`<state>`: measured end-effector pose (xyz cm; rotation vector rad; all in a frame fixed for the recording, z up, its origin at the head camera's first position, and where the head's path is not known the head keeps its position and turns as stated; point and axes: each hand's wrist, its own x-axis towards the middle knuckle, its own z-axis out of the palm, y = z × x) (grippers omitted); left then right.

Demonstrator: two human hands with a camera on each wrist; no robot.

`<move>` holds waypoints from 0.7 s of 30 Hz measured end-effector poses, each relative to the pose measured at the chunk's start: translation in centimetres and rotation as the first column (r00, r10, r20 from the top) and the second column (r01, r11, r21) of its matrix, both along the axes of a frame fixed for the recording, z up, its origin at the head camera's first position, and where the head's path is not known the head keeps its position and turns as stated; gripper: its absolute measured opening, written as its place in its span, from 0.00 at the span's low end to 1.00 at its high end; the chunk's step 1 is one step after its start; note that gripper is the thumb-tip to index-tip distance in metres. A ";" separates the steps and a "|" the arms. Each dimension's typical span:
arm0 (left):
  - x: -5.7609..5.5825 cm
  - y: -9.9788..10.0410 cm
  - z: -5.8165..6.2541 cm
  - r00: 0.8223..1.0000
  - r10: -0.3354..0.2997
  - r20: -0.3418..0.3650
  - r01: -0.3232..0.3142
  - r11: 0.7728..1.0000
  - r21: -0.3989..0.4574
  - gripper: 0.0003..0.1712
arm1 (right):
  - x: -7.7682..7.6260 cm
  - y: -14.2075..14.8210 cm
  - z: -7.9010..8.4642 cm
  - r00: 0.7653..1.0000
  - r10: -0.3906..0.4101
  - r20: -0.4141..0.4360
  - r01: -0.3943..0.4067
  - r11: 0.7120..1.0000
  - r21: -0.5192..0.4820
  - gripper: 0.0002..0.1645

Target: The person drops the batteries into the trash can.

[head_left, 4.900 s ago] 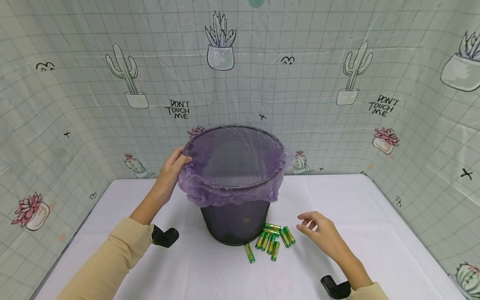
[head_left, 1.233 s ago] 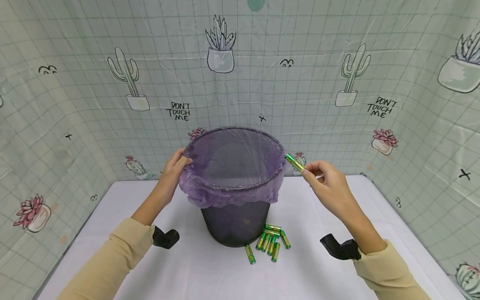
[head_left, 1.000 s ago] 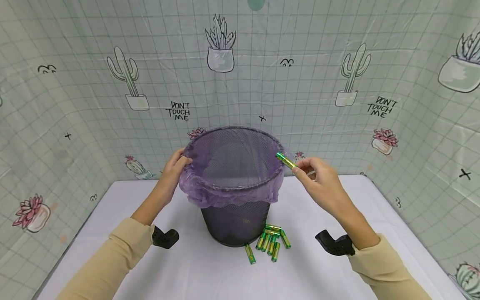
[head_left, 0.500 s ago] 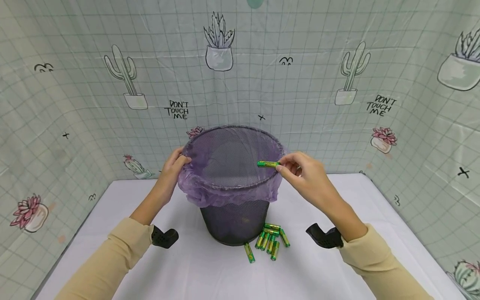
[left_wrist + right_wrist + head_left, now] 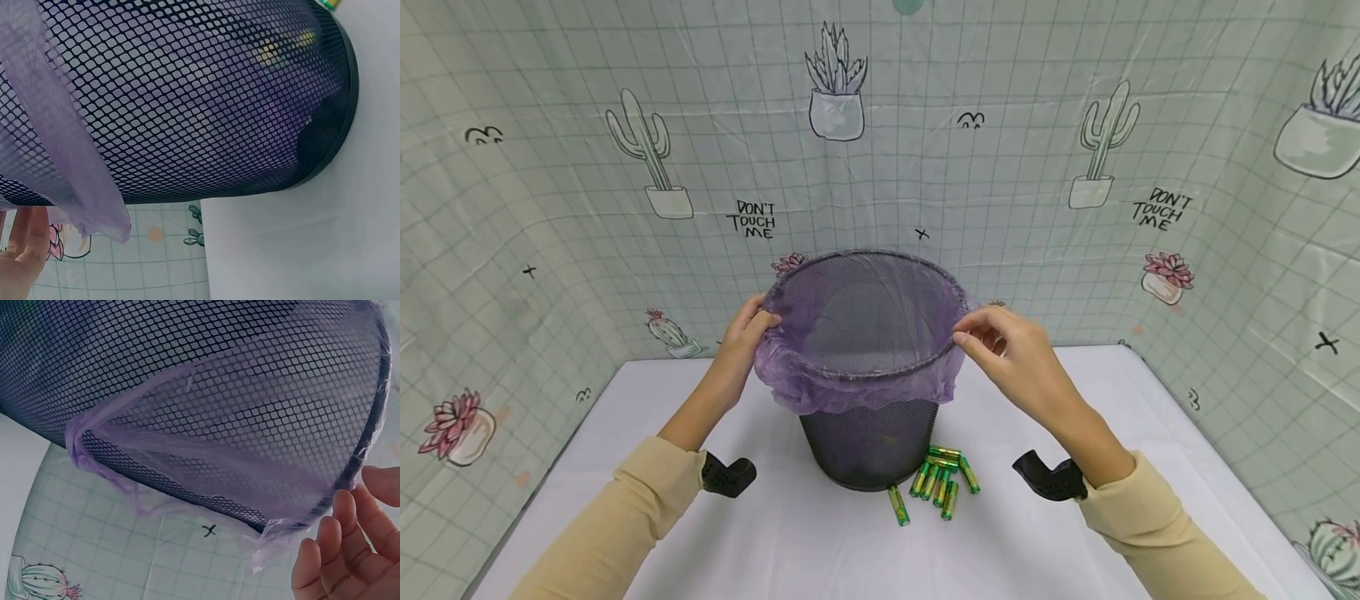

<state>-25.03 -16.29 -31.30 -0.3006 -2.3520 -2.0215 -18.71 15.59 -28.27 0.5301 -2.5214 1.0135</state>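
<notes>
A black mesh wastebasket (image 5: 872, 446) stands upright on the white table, with a thin purple bin liner (image 5: 857, 396) folded over its rim. My left hand (image 5: 742, 343) grips the rim on the left, thumb inside and fingers outside; the left wrist view shows the fingers (image 5: 28, 240) against the outer wall. At the right rim is my right hand (image 5: 1013, 354), its fingers loosely bent and no battery between them. In the right wrist view the thumb (image 5: 382, 485) and fingertips are parted right at the rim. Several green-and-gold batteries (image 5: 942, 483) lie at the basket's base, front right.
The white tablecloth (image 5: 760, 517) spreads around the basket. Behind and at both sides hangs a grid-patterned curtain (image 5: 1015, 200) with cactus drawings. A black wrist mount sits on each sleeve. Yellowish shapes (image 5: 267, 53) show through the mesh low in the basket.
My right hand picked up a battery from the group, carried it up and left over the basket opening, and let it go inside. The left hand kept its hold on the rim.
</notes>
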 end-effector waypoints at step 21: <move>0.0 0.1 0.1 1.000 0.011 0.004 -0.011 1.000 0.002 0.28 | 0.7 3.3 -5.7 0.979 -0.143 0.147 0.147 0.989 -0.018 0.11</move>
